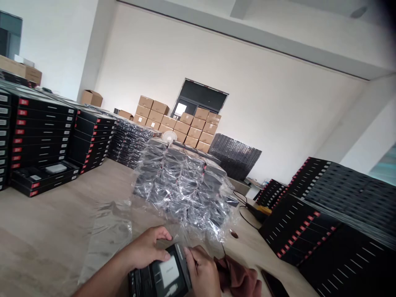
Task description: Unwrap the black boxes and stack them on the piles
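A black flat box (148,274) with a pale panel on its face lies tilted at the bottom centre. My right hand (202,270) grips its right edge, thumb on top, the other fingers mostly hidden. Over its upper left corner is my left hand (150,247), the thumb touching the box and the fingers held apart from it. An empty clear plastic bag (107,237) lies flat on the table to the left. Beyond my hands, several black boxes in clear plastic wrap (185,185) are piled up. A brown cloth (239,278) sits right of my right hand.
Tall stacks of black boxes (43,132) stand on the left of the wooden table (62,214); more black boxes (340,247) rise at the right. A dark phone-like slab (274,284) and a black cable (247,218) lie at right. Cardboard cartons (188,130) stand behind.
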Demonstrator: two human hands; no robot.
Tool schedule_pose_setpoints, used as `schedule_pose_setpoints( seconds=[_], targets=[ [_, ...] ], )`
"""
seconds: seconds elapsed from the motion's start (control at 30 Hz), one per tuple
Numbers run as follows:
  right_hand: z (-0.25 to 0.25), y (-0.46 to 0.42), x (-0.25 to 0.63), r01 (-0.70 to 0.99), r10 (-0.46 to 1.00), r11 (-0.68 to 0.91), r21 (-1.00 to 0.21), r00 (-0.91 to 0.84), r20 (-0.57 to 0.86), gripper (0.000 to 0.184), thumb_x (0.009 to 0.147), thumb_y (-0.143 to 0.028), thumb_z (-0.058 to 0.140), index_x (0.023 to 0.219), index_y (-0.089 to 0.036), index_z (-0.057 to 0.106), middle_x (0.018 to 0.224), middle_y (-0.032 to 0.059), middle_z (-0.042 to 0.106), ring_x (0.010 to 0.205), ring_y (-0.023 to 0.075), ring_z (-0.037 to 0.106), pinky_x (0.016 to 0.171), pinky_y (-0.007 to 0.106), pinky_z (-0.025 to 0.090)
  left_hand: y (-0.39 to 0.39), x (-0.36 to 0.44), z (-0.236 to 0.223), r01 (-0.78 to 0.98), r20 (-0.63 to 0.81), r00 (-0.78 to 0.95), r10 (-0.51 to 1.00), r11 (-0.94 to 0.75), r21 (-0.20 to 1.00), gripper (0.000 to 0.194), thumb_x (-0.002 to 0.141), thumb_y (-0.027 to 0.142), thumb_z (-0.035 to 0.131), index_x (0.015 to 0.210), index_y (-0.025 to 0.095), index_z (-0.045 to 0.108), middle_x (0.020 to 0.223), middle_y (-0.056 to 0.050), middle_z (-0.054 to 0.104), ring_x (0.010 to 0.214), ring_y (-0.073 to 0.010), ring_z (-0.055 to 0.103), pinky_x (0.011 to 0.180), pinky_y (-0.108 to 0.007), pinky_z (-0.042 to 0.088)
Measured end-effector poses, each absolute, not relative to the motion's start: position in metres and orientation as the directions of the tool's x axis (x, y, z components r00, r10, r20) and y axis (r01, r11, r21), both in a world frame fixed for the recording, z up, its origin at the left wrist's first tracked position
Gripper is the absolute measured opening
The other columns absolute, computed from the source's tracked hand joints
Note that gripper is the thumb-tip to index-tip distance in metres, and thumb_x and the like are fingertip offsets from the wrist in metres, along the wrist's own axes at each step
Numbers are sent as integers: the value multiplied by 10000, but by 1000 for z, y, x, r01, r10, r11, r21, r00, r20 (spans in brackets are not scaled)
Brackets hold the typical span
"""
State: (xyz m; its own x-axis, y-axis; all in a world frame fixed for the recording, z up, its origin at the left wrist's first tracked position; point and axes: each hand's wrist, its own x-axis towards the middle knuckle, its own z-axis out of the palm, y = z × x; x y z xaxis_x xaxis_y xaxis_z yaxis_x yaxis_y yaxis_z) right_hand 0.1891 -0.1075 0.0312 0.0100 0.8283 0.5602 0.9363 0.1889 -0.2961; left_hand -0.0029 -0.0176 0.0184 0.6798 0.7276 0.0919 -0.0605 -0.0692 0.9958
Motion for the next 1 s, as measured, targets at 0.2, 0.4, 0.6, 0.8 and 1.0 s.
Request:
schedule_pose_setpoints(
  seconds=[0.2,0.4,0.6,0.8,1.0],
  targets=[
    [34,-110,186,937,839,208,-279,-25,543,414,956,-391,365,728,-215,662,703,38,642,656,151,621,604,222,440,-19,-2,22,-65,108,684,722,-87,994,447,592,127,652,1037,165,635,1161,-55,635,1052,-215,571,868,-272,412],
    [32,-108,187,939,828,203,-278,-13,561,305,917,-346,418,809,-240,683,717,21,655,653,152,640,611,219,467,-23,-7,24,157,63,635,770,-208,966,454,707,222,574,1155,225,644,1131,-35,654,929,-212,600,850,-308,428],
    [22,-103,198,930,798,81,-359,155,582,189,797,-260,477,804,-226,663,731,36,672,632,176,634,603,255,478,-17,-3,11,145,146,592,793,-283,948,401,730,270,572,1109,197,677,1186,-58,620,1050,-232,563,903,-294,407],
    [11,-96,211,660,835,11,-752,407,370,301,748,-431,555,539,-213,550,461,-9,563,426,164,532,414,248,399,-17,-2,11,108,66,578,813,-157,982,437,731,272,579,1152,182,654,1212,-69,625,1068,-244,581,942,-315,408],
    [12,-94,209,575,831,60,-816,424,359,344,755,-517,545,675,-187,601,529,1,621,437,153,564,411,238,437,-13,-2,9,19,78,561,824,-107,994,455,730,293,606,1165,166,645,1218,-71,624,1094,-251,572,969,-328,392]
  ],
)
